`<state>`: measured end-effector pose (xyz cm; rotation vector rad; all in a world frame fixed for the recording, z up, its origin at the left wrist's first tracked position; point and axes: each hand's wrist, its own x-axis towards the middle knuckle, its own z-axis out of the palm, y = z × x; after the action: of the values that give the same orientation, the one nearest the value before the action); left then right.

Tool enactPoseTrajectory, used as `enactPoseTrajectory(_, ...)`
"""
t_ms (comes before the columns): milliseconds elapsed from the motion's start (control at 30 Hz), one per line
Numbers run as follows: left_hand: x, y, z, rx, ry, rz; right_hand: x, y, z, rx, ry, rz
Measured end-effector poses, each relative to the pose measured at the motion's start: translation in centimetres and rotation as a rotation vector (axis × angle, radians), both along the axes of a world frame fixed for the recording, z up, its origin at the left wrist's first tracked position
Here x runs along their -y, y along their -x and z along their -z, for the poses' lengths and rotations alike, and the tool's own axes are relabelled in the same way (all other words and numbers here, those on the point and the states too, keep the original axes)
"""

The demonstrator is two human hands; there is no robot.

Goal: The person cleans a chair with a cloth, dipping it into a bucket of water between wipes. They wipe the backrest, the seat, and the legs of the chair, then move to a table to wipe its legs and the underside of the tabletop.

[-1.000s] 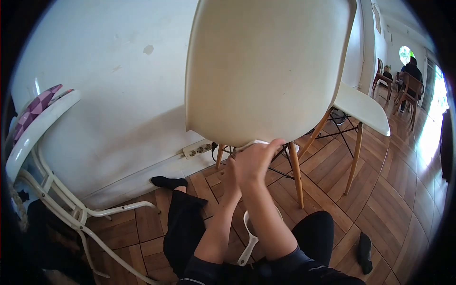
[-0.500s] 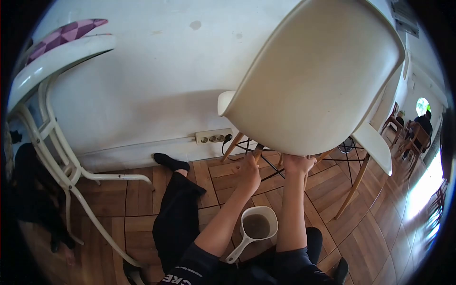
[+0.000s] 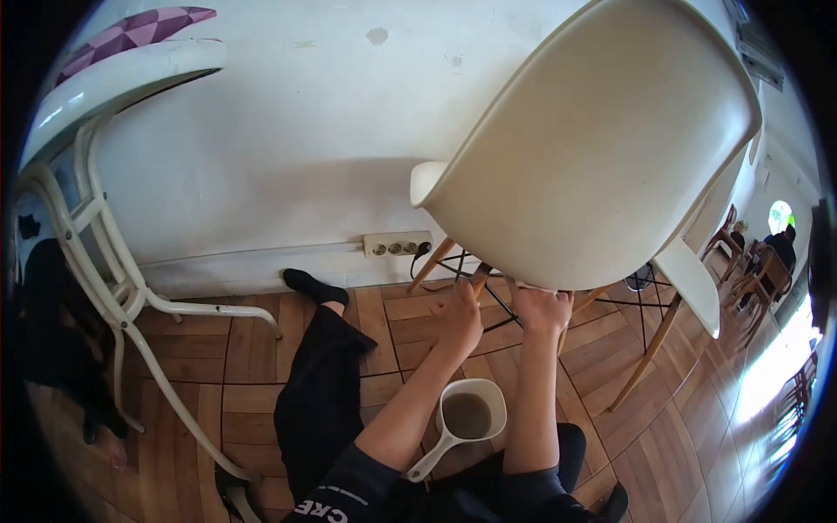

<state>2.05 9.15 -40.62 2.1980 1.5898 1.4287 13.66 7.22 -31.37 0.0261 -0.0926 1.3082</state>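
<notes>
A white shell armchair [image 3: 602, 157] with wooden legs stands in front of me, its back toward me. My left hand [image 3: 459, 315] is closed round the near left chair leg [image 3: 478, 281], just under the seat. Beside it, my right hand [image 3: 540, 309] is up against the seat's lower edge, fingers bent over a thin whitish piece [image 3: 534, 287] that looks like a cloth; its fingertips are partly hidden. On the floor between my legs sits a white water dipper [image 3: 500, 410], its handle toward me, holding murky greyish water.
A white metal-framed chair [image 3: 131, 296] with a purple patterned cushion [image 3: 135, 37] stands at the left. Low on the wall is a socket strip [image 3: 394, 245] with one black plug. A person [image 3: 52, 322] is behind the left chair; others [image 3: 779, 248] sit at the far right.
The view has shifted slightly. My right hand has turned a little under the seat edge, and the whitish piece now shows at its fingers. My left hand stays on the leg.
</notes>
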Motion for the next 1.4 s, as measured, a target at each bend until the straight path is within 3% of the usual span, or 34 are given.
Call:
enactPoseTrajectory(67, -0.5, 0.0, 0.3, -0.024, -0.002, -0.03, -2.2, 0.2, 0.5, -0.155, -0.017, -0.087)
enactPoseTrajectory(267, 0.0, 0.1, 0.1, 0.01, -0.015, 0.007, -4.3, -2.0, 2.8, -0.021, -0.304, -0.173)
enactPoseTrajectory(300, -0.2, 0.1, 0.0, 0.042, -0.035, 0.029, -3.4, -1.5, 2.0, -0.019, -0.31, -0.168)
enactPoseTrajectory(367, -0.8, -0.1, 0.5, 0.028, -0.002, 0.036, 0.1, 0.7, -0.7, -0.046, -0.001, 0.025)
enactPoseTrajectory(600, 0.0, 0.2, -0.6, 0.075, 0.066, 0.074, 8.6, 0.8, -1.9, 0.208, 0.006, -0.024)
enactPoseTrajectory(700, 0.5, 0.4, -1.1, -0.022, 0.154, 0.044, 11.3, 0.6, -3.7, 0.327, -0.047, 0.134)
enactPoseTrajectory(767, -0.1, 0.1, -0.1, 0.006, 0.093, 0.046, 12.0, 1.1, -6.7, 0.638, -0.215, 0.777)
enactPoseTrajectory(833, -0.8, -0.3, 0.8, 0.029, 0.033, 0.043, 11.4, 1.1, -10.4, 0.893, -0.225, 1.237)
enactPoseTrajectory(1033, -0.6, -0.3, 0.8, -0.023, 0.003, -0.002, 5.9, 1.9, -21.2, 1.86, -0.267, 2.144)
enactPoseTrajectory(1167, -0.5, -0.5, 0.9, -0.037, 0.051, -0.019, 3.9, 6.6, -19.2, 2.119, -0.046, 2.388)
enactPoseTrajectory(1300, 0.0, -0.2, 0.3, -0.009, 0.037, -0.013, 2.3, 9.4, -12.7, 2.498, -0.062, 2.077)
enactPoseTrajectory(1333, 0.0, -0.1, 0.2, -0.009, 0.038, -0.019, 2.1, 9.7, -11.2, 2.496, -0.071, 2.073)
enactPoseTrajectory(1400, 0.1, 0.0, 0.0, -0.035, 0.053, -0.005, 1.8, 9.8, -8.8, 2.769, -0.055, 2.073)
